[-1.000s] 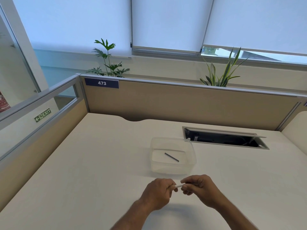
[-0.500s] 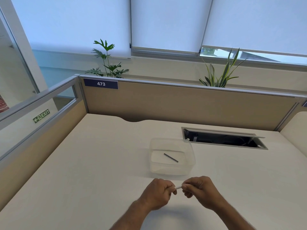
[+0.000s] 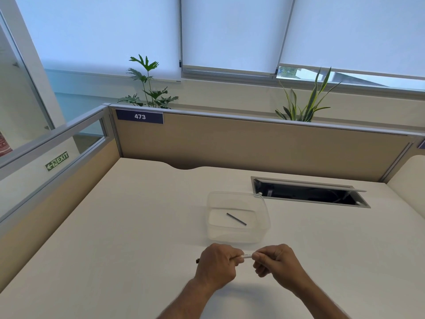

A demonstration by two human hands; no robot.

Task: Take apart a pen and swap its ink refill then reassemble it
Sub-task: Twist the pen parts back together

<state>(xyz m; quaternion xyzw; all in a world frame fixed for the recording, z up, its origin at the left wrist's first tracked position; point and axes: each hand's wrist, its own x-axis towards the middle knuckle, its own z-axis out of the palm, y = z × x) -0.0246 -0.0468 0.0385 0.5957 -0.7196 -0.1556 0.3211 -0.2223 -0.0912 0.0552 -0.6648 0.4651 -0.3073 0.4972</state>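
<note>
Both my hands hold a white pen (image 3: 247,256) level above the near part of the desk. My left hand (image 3: 217,264) is fisted around one end, and a dark tip of the pen pokes out past its left side. My right hand (image 3: 277,261) pinches the other end with thumb and fingers. Only a short white stretch shows between the hands. A thin dark ink refill (image 3: 236,219) lies slanted on the bottom of a clear plastic container (image 3: 215,236) just beyond my hands.
The cream desk (image 3: 128,238) is walled by beige partitions at the back and left. An open cable hatch (image 3: 308,194) is set into the desk at the back right. Two plants stand behind the rear partition.
The hands stay together on the pen. A dark end of the pen now shows past the left side of my left hand. The refill in the container has not moved.
</note>
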